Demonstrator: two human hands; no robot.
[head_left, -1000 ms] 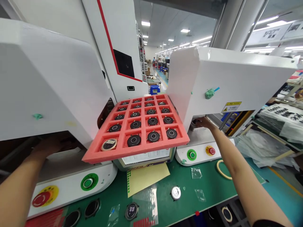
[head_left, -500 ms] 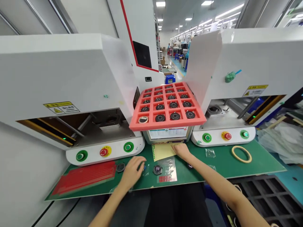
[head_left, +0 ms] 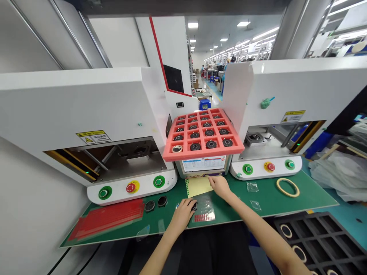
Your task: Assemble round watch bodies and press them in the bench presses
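My left hand [head_left: 182, 214] reaches over a round dark watch case [head_left: 194, 206], its thumb and fingers curled about it. Only the right part of that case shows. It lies at the left side of a clear sheet [head_left: 207, 204] with red tabs along its bottom. My right hand [head_left: 220, 186] is closed, fingertips at the upper right part of a yellow sheet [head_left: 199, 185] with green dots down its left edge. Whatever those fingers pinch is hidden. Left of my left hand lie two more round watch cases, one dark [head_left: 162, 201] and one greyer [head_left: 149, 206].
A pink foam tray [head_left: 204, 151] with round black parts rests above a monitor [head_left: 204, 164]. White machines with buttons flank it. Red strips [head_left: 109, 217] lie left; a cream ring [head_left: 288, 187] and clear film pieces [head_left: 252, 187] lie right. A black compartment tray [head_left: 323, 233] is lower right.
My left hand has moved right onto the watch case by the clear sheet, uncovering a dark case at left. My right hand stays near the yellow sheet. The camera view has shifted.
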